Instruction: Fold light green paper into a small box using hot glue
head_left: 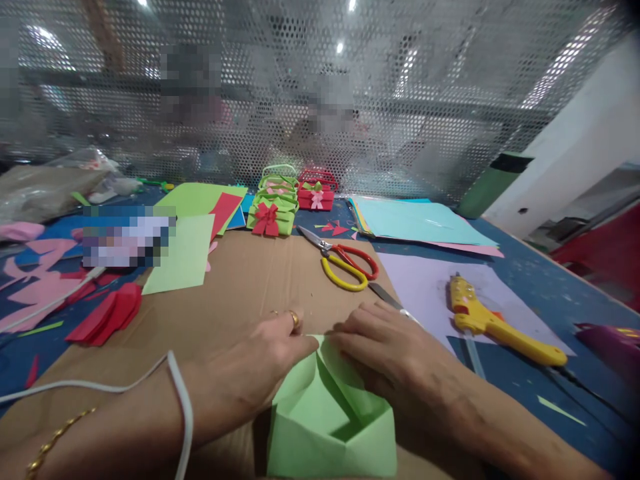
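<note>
A partly folded light green paper box (333, 437) sits on the brown cardboard in front of me, its top open. My left hand (273, 347) pinches its far edge from the left, the thumb on the paper; a gold ring shows on one finger. From the right, my right hand (377, 347) has its fingers curled over the same far edge, and their tips are partly hidden. Just beyond the hands lie scissors (345, 263) with one red and one yellow handle. A dark blade (385, 293) lies beside my right hand, partly covered by it.
Small green paper bags (273, 213) and red ones (316, 198) with bows stand at the back. A yellow glue gun (500, 327) rests on lilac paper (425, 280). Coloured sheets (425, 223) are stacked back right. A white cable (100, 385) crosses my left forearm. Red paper pieces (107, 313) lie left.
</note>
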Demonstrator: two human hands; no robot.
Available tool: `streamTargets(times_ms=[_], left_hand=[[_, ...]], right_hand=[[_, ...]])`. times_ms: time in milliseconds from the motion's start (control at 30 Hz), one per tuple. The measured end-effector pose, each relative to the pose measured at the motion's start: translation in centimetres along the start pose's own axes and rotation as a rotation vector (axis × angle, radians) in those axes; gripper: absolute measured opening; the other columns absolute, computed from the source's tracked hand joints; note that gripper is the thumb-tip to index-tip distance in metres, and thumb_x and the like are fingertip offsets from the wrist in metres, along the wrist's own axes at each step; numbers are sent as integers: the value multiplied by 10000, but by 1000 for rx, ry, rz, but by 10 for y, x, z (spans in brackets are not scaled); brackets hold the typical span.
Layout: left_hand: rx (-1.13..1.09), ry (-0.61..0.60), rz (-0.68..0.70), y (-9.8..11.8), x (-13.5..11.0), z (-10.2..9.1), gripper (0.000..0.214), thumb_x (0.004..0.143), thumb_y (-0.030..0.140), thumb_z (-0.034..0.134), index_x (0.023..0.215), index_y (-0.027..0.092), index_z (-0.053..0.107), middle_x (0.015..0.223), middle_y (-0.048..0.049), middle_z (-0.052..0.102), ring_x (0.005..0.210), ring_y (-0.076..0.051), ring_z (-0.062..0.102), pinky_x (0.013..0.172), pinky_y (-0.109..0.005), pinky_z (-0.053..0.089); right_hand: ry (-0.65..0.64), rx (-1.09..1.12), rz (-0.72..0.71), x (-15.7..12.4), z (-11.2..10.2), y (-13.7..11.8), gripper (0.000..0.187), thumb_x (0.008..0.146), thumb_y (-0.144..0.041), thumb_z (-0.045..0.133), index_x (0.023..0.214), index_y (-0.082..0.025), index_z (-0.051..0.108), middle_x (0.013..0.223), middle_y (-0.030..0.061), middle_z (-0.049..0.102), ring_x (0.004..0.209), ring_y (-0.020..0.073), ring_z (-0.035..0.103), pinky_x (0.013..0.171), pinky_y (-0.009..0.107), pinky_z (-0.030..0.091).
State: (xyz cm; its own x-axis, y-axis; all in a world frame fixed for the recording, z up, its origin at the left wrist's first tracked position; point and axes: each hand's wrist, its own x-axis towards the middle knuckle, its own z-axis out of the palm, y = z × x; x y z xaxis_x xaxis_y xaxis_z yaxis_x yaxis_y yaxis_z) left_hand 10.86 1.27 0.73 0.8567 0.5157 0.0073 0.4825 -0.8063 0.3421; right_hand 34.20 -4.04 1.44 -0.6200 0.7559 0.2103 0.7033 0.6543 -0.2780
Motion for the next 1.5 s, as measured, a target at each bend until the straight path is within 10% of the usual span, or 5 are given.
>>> streamTargets(times_ms=[133, 433, 667, 867, 1500], left_hand=[[107, -35, -8, 3, 1, 1, 197, 955, 185, 484, 1057, 254, 638, 845, -9, 509, 630, -148, 472, 558, -253, 340], [263, -21, 26, 6, 4, 3, 169, 965, 152, 474, 1057, 221, 598, 875, -32, 542, 647, -173, 510, 549, -270, 363], [266, -45, 50, 5, 3, 5, 198, 991, 190, 465, 1157, 242, 559, 912, -38, 560, 687, -196, 537, 572, -291, 394], [268, -56, 37, 7, 5, 3, 188, 997, 208, 469, 1148, 235, 577, 925, -42, 562, 689, -187, 538, 582, -292, 391], [326, -66, 36, 5, 6, 5, 192, 996, 208, 473, 1133, 253, 599, 888, -35, 548, 656, -176, 494, 543, -288, 294]], right_hand=[[191, 20, 25, -3, -6, 11, 221, 987, -110, 449, 1055, -150, 655, 905, 73, 602, 838, 186, 507, 745, 339, 403], [-102, 47, 74, -1, 2, -3, 210, 961, -83, 449, 906, -159, 637, 875, 52, 586, 792, 168, 504, 694, 316, 397], [64, 1, 28, -7, -7, 9, 268, 983, -101, 405, 964, -156, 667, 815, 58, 586, 748, 166, 501, 661, 306, 388], [-93, 35, 71, -7, -4, 3, 233, 954, -81, 449, 907, -181, 654, 865, 54, 628, 783, 166, 539, 719, 307, 432], [-41, 37, 69, -7, -5, 5, 273, 973, -92, 412, 858, -157, 650, 834, 57, 614, 741, 154, 511, 654, 302, 389]])
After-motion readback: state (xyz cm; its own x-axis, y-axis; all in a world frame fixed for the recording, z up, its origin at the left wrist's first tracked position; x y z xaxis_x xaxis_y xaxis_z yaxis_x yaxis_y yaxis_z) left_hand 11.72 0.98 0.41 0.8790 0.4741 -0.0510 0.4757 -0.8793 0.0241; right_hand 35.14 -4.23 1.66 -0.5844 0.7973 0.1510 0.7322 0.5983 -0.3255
